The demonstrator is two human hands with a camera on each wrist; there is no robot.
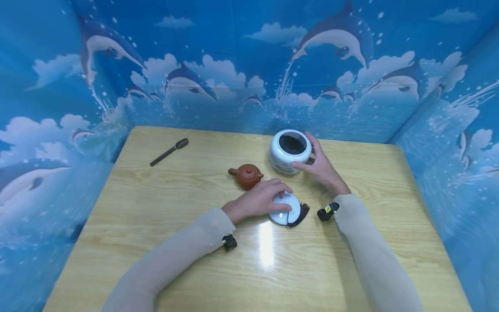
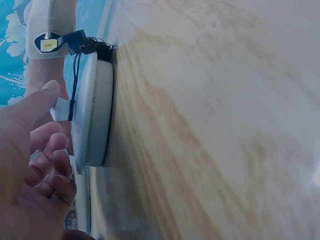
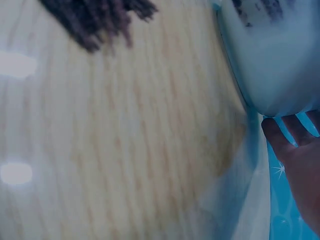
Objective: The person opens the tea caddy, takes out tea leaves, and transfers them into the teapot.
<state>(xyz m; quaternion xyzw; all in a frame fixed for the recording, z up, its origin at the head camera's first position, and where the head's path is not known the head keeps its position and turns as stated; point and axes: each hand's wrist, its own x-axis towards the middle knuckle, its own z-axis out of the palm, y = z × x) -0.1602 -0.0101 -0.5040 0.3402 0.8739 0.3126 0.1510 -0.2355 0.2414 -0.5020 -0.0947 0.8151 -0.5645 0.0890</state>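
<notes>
A round white lid (image 1: 295, 213) with a dark cord and tassel (image 1: 302, 214) lies on the table. Its small knob (image 2: 61, 109) is between the thumb and fingers of my left hand (image 1: 263, 197), which pinches it. Behind it stands a white jar (image 1: 276, 158), its mouth uncovered and dark contents (image 1: 292, 144) showing inside. My right hand (image 1: 321, 167) holds the jar from its right side, thumb in front and fingers toward the back. In the right wrist view several fingertips touch the jar (image 3: 280, 65); the thumb is out of that view.
A small brown teapot (image 1: 247, 176) sits just behind my left hand, left of the jar. A dark slim tool with a wider end (image 1: 168, 152) lies at the back left of the wooden table (image 1: 175, 203). A blue dolphin-print curtain (image 1: 234, 56) surrounds the table's back and sides.
</notes>
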